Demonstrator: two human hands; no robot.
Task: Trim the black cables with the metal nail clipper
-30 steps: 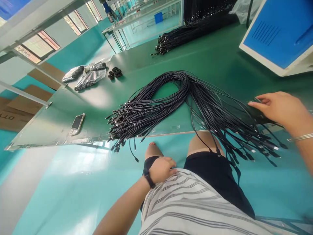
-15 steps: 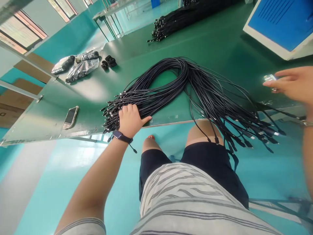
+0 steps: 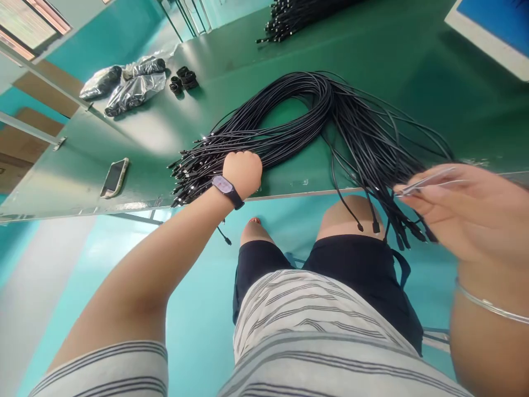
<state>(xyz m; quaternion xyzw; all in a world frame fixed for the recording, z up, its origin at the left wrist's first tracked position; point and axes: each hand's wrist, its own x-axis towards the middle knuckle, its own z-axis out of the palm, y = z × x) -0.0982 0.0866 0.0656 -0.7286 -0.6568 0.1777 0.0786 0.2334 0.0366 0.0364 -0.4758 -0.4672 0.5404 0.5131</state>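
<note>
Right hand [image 3: 458,212], nearest: fingers pinched on a thin glossy silver strip [image 3: 430,179], blurred. Dangling plug ends hang just left of it.

Left hand [image 3: 243,172], black band on wrist: curled shut over a looped bundle of slim black rubbery cables [image 3: 314,105], at its metal-tipped ends by the edge of the smooth green table [image 3: 372,49].

Left of that hand: flat phone [image 3: 113,176]. Beyond: crinkled clear plastic bags [image 3: 132,88], small black rolls [image 3: 184,80].

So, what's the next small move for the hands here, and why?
Probably separate a few ends: the left hand curls over the looped bundle of thin black cables at the green table edge, and the right hand pinches a thin silvery strip nearby.
</note>
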